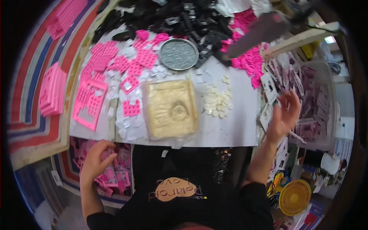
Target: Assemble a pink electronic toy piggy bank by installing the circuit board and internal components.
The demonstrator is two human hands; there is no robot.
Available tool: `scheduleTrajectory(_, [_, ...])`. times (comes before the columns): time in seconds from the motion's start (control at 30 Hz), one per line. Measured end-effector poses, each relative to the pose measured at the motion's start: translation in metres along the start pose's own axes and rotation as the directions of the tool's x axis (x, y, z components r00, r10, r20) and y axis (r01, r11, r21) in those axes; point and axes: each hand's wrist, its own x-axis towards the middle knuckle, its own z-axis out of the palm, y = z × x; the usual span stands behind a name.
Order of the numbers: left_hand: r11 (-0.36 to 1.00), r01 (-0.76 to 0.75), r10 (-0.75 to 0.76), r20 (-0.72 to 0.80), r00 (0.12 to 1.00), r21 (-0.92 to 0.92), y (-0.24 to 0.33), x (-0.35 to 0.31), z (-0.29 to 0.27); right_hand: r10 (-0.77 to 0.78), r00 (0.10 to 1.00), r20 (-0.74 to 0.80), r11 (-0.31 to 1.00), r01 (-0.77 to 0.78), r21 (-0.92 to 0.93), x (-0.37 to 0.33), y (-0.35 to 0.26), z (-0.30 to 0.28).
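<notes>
At the table's front left edge hangs my left hand point(100, 161), loosely curved, with thumb and fingers apart and nothing visible in it. It is above an open box of pink plastic parts point(115, 176). My right hand point(285, 117) is raised at the table's right edge. Its fingers are spread and lightly bent, with nothing visible in them. Beside it lie flat white-and-pink pieces point(269, 88) and a see-through bin point(330, 99) of similar pieces. Between the hands, a yellowish wrapped block point(166, 105) with a round dent rests on the white tabletop point(243, 126).
Small cream discs point(218, 101) lie right of the block. Behind stands a round dish of small metal pieces point(178, 54). Pink grid-like parts point(101, 55), a pink frame point(90, 104), black parts point(172, 17) and magenta pieces point(249, 63) surround it. A yellow fan point(295, 197) stands lower right.
</notes>
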Motion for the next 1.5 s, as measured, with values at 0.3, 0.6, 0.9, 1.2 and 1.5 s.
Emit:
scheduleTrajectory(0.3, [0.743,-0.46,0.391,0.242,0.888,0.487,0.102,0.117,0.109,0.364,0.929,0.065,0.93,-0.359,-0.076,0.089,0.196,0.023])
scheduleTrajectory(0.6, [0.823,-0.528,0.527,0.064,0.847,0.21,0.06,0.138,0.025,0.486,0.801,0.349,0.874,-0.458,-0.164,0.014,0.182,0.002])
scheduleTrajectory(0.9, [0.532,0.732,0.109,-0.891,0.44,0.426,-0.114,0.141,-0.209,0.445,0.813,0.377,0.893,-0.369,-0.258,-0.012,0.097,-0.03])
scheduleTrajectory(1.2, [0.934,-0.008,0.201,-0.506,0.839,0.358,-0.005,0.179,-0.097,0.482,0.806,0.344,0.86,-0.361,-0.36,-0.02,0.07,-0.042])
scheduleTrajectory(1.5, [0.691,-0.606,0.661,-0.005,0.75,0.394,0.089,0.212,0.05,0.357,0.844,0.401,0.894,-0.184,-0.408,0.044,0.153,0.032])
